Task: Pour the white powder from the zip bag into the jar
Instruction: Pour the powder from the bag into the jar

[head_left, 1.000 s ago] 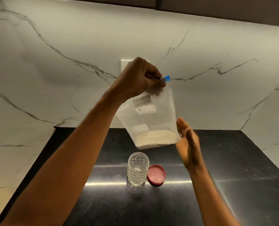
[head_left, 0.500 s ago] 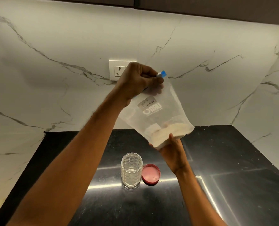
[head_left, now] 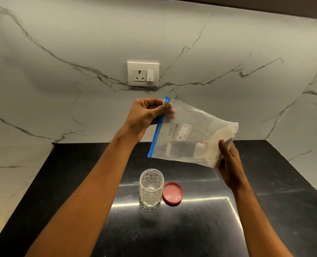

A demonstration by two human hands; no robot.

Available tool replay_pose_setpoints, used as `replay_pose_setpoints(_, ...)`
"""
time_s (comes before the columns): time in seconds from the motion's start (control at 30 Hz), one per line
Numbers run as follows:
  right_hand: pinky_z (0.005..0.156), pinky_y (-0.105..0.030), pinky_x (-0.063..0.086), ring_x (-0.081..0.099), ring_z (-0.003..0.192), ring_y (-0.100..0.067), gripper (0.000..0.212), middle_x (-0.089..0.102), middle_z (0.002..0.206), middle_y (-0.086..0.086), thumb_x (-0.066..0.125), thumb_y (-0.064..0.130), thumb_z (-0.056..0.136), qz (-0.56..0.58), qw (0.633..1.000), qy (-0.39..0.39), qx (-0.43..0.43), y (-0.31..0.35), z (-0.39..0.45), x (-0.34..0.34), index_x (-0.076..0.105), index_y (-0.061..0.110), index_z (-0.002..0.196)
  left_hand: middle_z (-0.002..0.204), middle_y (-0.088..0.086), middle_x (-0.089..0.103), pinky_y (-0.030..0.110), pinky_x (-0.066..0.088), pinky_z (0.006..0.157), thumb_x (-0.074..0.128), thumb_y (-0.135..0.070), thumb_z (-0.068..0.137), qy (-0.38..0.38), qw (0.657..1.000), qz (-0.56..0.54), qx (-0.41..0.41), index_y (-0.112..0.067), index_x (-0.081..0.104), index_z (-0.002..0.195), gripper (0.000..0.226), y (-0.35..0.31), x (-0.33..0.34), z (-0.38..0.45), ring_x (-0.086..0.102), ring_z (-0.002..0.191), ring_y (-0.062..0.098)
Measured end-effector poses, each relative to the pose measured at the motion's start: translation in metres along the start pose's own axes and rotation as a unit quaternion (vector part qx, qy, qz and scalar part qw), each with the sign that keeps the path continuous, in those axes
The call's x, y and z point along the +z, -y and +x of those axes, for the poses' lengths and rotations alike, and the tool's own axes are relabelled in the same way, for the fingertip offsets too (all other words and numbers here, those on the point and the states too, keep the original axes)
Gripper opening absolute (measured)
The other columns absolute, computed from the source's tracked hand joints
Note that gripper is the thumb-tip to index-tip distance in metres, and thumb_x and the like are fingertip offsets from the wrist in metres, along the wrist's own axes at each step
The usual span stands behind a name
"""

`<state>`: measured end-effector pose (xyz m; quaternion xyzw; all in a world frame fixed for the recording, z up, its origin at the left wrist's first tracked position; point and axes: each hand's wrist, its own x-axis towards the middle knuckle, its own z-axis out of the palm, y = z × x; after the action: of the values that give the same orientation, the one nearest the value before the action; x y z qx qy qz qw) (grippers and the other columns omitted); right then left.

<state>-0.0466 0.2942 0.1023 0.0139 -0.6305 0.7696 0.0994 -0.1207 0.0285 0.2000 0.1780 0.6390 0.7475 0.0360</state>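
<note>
Above black counter (head_left: 265, 210): left hand (head_left: 144, 117) pinching bag (head_left: 187, 136) seal, seemingly shut, right hand (head_left: 228, 160) gripping powder (head_left: 222, 135) end; unzip before tipping toward jar (head_left: 151, 188).

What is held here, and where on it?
The zip bag: left hand pinches its blue zip end, right hand grips the powder-filled bottom.

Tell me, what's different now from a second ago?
The zip bag swung from hanging upright to lying sideways. The right hand, free earlier, now grips its powder end; the left hand still pinches the blue zip. Jar and red lid stayed put.
</note>
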Motion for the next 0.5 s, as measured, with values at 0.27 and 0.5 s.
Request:
replay_pose_setpoints(0.27,0.082,-0.050,0.058,0.065,0.109,-0.027,0.066,0.061,0.125,-0.005,0.062,0.064,0.078,-0.108,0.994,0.005,-0.001,0.003,-0.004,-0.017,0.048,0.030,0.133,0.099,0.016,0.075,0.045,0.060,0.087,0.070,-0.015,0.085,-0.036,0.996,-0.072,-0.043,0.005,0.069,0.107,0.030,0.046,-0.006,-0.026,0.073,0.097,0.032)
replay_pose_setpoints(0.5,0.080,-0.043,0.059,0.065,0.105,-0.025,0.058,0.066,0.115,-0.003,0.064,0.065,0.075,-0.147,0.989,0.011,0.005,0.003,-0.007,-0.019,0.058,0.030,0.120,0.101,0.012,0.076,0.037,0.063,0.080,0.072,-0.018,0.078,-0.062,0.991,-0.098,-0.068,-0.004,0.071,0.102,0.027,0.069,-0.015,-0.042,0.073,0.099,0.029)
